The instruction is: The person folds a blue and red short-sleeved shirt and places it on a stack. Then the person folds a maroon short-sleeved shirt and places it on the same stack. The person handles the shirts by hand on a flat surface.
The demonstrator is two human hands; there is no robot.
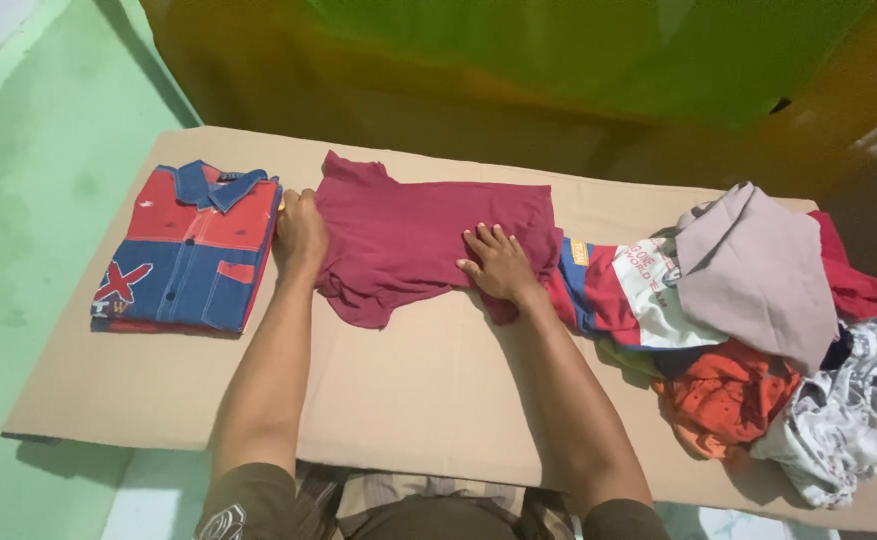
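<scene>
At the far left of the cardboard-covered worktop lies a folded button-up shirt in red and blue panels, collar toward the far side, with a chest pocket on its right half. Just to its right, the left hand is curled at the left edge of a maroon T-shirt; the fingers bend over the fabric's edge, though whether they pinch it cannot be told. The maroon T-shirt lies spread across the middle of the worktop, partly folded, one sleeve pointing to the far left and a flap hanging toward the near side. The right hand rests flat on the garment's right part, palm down, fingers spread wide, pressing the cloth against the worktop. Right of that hand starts a heap of unfolded clothes: a striped red, blue and white shirt touches the maroon T-shirt, a pale mauve garment lies on top, an orange piece sits nearer, and a grey-white patterned cloth hangs at the far right edge.
</scene>
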